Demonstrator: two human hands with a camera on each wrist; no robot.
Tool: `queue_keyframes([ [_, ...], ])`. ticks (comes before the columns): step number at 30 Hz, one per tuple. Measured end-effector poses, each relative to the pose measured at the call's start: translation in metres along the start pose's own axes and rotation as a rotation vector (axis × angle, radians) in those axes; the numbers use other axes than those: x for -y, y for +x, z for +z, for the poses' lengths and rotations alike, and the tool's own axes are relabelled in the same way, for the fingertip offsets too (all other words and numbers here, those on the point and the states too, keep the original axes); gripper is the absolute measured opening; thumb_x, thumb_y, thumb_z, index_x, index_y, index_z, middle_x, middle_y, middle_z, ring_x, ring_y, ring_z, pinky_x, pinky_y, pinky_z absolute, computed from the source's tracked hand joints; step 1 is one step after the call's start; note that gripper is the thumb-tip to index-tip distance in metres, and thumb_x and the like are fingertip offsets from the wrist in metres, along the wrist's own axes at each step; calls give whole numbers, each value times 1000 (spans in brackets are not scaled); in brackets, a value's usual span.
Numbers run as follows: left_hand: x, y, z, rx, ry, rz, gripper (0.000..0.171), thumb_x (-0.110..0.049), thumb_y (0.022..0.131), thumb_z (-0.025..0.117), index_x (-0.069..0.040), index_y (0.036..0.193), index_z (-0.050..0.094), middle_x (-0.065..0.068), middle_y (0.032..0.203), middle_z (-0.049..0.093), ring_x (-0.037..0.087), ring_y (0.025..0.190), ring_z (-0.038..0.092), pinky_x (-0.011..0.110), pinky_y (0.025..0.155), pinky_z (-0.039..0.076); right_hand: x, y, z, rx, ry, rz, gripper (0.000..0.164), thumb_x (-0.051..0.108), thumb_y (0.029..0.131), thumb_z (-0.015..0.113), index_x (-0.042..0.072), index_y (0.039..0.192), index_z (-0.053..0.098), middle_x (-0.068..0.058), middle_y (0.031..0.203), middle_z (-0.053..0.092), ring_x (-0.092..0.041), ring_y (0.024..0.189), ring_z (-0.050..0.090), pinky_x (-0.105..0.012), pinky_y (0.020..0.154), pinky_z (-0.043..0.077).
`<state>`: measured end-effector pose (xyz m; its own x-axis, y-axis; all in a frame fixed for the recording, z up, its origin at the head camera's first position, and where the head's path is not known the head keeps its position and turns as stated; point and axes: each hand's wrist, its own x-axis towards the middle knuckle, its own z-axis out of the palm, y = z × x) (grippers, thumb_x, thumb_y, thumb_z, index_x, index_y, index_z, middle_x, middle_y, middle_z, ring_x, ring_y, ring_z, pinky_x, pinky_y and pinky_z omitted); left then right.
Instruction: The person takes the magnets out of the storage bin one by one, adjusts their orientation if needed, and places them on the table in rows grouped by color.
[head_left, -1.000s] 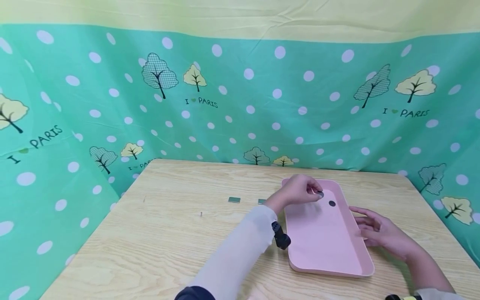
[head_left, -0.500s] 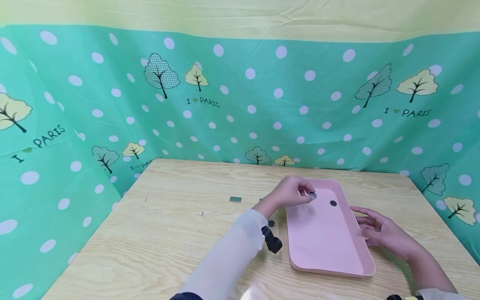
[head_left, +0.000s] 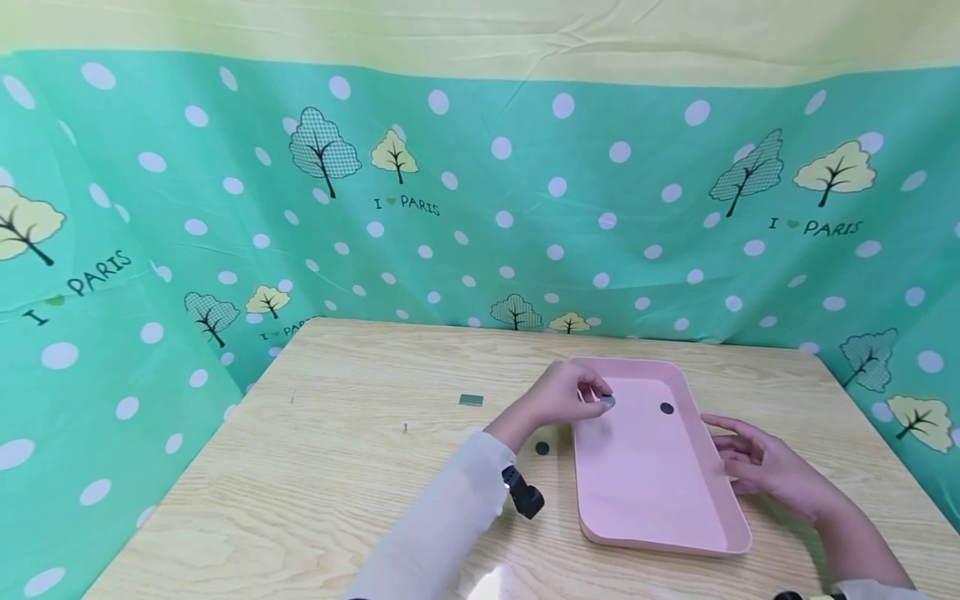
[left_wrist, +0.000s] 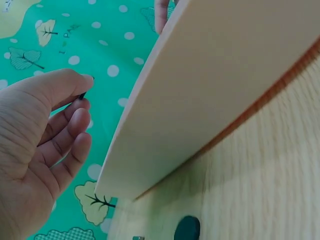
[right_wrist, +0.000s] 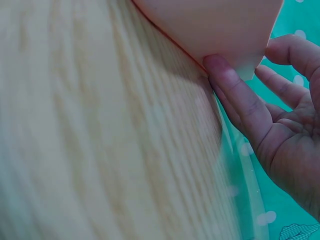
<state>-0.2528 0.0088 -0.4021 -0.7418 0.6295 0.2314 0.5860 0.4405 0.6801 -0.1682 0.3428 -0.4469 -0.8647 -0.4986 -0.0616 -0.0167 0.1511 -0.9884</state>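
Note:
Between thumb and fingers my left hand (head_left: pixel 561 395) pinches a small dark disc (head_left: pixel 609 401). In the left wrist view only a dark edge of that disc shows at the fingertips. The hand is over the left wall of a shallow pink tray (head_left: pixel 645 492). Another black disc (head_left: pixel 667 408) lies inside, toward the tray's far right. My right hand (head_left: pixel 776 468) rests against the outside of the right wall, fingers loosely spread; the right wrist view shows fingertips touching the tray wall (right_wrist: pixel 235 30).
Left of the tray, a black disc (head_left: pixel 542 448) lies on the wooden table (head_left: pixel 300 492). A small green rectangular piece (head_left: pixel 471 400) lies farther back, and a tiny pin-like item (head_left: pixel 405 428) to its left. A dotted green curtain (head_left: pixel 450 208) hangs behind.
My left hand has moved left with the pinched disc, from the tray's far middle toward its left wall. The disc on the table has come into view. My right hand stays put.

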Motion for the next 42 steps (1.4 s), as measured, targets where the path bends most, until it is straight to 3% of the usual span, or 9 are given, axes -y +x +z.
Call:
queue_keyframes([
  [10, 7, -17, -4, -26, -38, -28, 12, -14, 85, 76, -9, 96, 76, -10, 85, 69, -2, 70, 59, 13, 67, 50, 3, 0, 3, -25, -31, 34, 57, 4, 99, 52, 14, 152, 31, 3, 123, 60, -14, 107, 63, -43, 81, 57],
  [26, 20, -46, -17, -80, -73, 27, 12, -7, 83, 75, -7, 94, 75, -4, 85, 69, 0, 70, 59, 17, 65, 53, 3, -1, 4, -32, -33, 28, 58, 5, 99, 53, 13, 152, 31, 2, 123, 60, -14, 106, 64, -44, 80, 57],
  [42, 29, -77, -33, -90, -12, 38, 19, -5, 83, 74, -2, 102, 75, 2, 90, 69, 3, 74, 61, 17, 65, 53, 2, -1, 4, -9, -21, 15, 58, 4, 99, 52, 12, 152, 30, 3, 123, 60, -14, 107, 63, -44, 81, 56],
])
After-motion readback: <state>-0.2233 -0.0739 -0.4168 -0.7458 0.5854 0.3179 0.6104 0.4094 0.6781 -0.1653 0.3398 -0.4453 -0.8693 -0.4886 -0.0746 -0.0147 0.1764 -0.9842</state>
